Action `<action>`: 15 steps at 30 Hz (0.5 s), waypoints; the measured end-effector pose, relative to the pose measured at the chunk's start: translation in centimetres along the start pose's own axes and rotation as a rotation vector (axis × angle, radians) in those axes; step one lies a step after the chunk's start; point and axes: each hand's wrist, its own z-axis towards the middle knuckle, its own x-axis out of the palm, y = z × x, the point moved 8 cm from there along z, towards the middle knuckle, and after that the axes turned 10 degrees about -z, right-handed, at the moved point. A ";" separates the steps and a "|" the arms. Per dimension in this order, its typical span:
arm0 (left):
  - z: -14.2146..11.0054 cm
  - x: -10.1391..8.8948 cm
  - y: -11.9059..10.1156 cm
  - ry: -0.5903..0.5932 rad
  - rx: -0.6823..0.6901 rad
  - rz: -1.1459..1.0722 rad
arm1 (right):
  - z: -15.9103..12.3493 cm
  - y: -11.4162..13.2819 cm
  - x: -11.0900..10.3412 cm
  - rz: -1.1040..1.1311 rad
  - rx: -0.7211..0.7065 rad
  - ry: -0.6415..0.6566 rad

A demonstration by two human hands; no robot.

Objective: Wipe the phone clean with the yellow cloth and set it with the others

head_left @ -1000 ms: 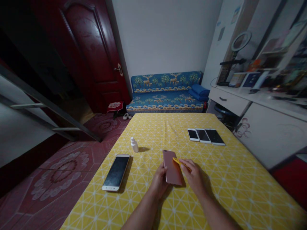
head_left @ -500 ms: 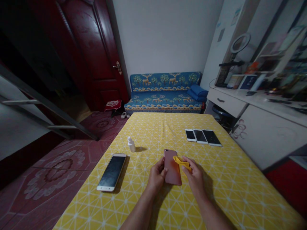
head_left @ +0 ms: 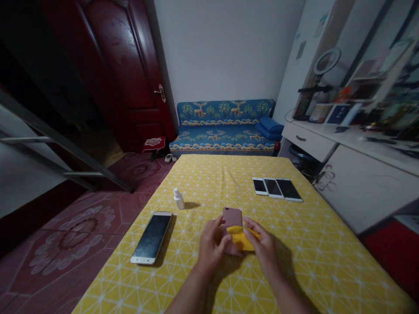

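Observation:
A pink smartphone (head_left: 233, 214) lies back side up on the table, its camera corner at the far left; its lower half is partly covered. My right hand (head_left: 262, 244) pinches a yellow cloth (head_left: 242, 240), which spreads over the lower part of the phone. At the phone's left edge is my left hand (head_left: 211, 244), with thumb and fingers apart and the thumb close to the cloth's left end. Whether the left fingertips touch the phone or the cloth is hard to make out.
A white spray bottle (head_left: 179, 199) stands left of the hands, beyond a larger white-framed phone (head_left: 152, 237) lying screen up. Three white-framed devices (head_left: 274, 188) lie side by side at the far right. Everything rests on a yellow patterned tablecloth (head_left: 209, 174). A blue sofa (head_left: 225, 131) is behind.
The cloth has moved down and left across the phone's back and now lies more spread out. My left hand has loosened from the phone's edge, its fingers opening.

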 end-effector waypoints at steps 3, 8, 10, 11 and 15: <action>-0.2 0.9 -0.2 0.038 -0.044 -0.238 | -0.8 1.0 1.8 0.015 -0.011 0.092; 0.1 0.6 0.1 0.015 -0.142 -0.223 | -0.9 1.1 2.5 -0.103 -0.087 0.084; 0.4 -1.2 1.0 -0.165 -0.167 -0.252 | -0.7 1.7 1.8 -0.316 -0.184 0.021; 0.5 -2.2 1.6 -0.274 -0.199 -0.282 | -0.7 2.1 1.7 -0.446 -0.241 0.021; 0.6 -4.3 4.0 -0.473 -0.303 -0.407 | -0.8 1.9 3.1 -0.886 -0.311 0.257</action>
